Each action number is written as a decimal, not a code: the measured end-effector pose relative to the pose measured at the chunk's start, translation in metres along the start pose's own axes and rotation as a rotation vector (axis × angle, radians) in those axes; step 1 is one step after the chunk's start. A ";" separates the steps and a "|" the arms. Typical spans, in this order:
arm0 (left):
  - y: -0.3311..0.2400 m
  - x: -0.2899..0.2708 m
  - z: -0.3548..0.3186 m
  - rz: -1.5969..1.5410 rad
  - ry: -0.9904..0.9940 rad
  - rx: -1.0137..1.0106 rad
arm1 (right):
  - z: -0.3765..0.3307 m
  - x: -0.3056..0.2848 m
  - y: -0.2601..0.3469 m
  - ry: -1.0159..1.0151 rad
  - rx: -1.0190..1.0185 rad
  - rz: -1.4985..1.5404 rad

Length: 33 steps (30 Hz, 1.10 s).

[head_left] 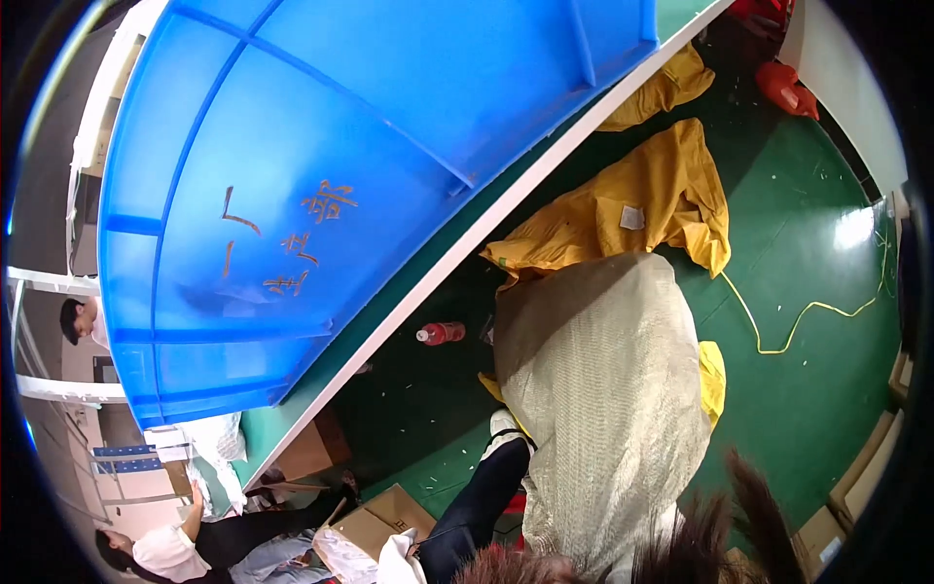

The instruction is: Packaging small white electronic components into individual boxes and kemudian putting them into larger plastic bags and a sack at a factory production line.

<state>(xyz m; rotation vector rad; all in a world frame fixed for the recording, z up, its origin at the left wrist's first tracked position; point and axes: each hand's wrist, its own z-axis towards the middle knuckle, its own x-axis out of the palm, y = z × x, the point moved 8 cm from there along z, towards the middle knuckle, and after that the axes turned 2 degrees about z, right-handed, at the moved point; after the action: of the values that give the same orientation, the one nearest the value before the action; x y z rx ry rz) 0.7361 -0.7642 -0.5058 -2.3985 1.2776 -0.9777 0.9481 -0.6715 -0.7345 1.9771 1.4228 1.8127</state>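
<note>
Neither my left hand nor my right hand shows in the head view. A large pale woven sack (603, 380) stands bulging over the green floor at the lower middle, partly covering a yellow sack. Beyond it lies a crumpled yellow woven sack (623, 209) with a small white label. A big blue plastic bin (389, 175), marked with handwriting, fills the upper left on a white-edged table (467, 243). One leg in dark trousers (477, 506) with a light shoe reaches toward the pale sack; whose leg it is, I cannot tell.
A red bottle (441, 333) lies on the floor under the table. Yellow cord (778, 348) trails at the right, and a red bag (786, 91) lies at the far right. Cardboard boxes (394, 521) stand below. A person in a white top (170, 553) is at the lower left.
</note>
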 end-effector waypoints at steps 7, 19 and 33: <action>-0.035 0.038 -0.030 0.078 0.032 0.036 | -0.051 -0.026 0.025 -0.111 -0.046 0.009; -0.177 0.062 -0.037 0.282 -0.170 0.622 | -0.147 -0.033 0.100 -0.265 -0.193 -0.064; -0.260 0.054 -0.026 0.438 -0.168 0.708 | -0.251 0.083 0.211 -0.332 -0.115 0.076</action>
<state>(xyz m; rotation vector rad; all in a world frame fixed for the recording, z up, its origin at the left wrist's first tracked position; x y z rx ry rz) 0.9061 -0.6541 -0.3318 -1.5476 1.0839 -0.8749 0.8445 -0.8559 -0.4705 2.1707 1.1328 1.4642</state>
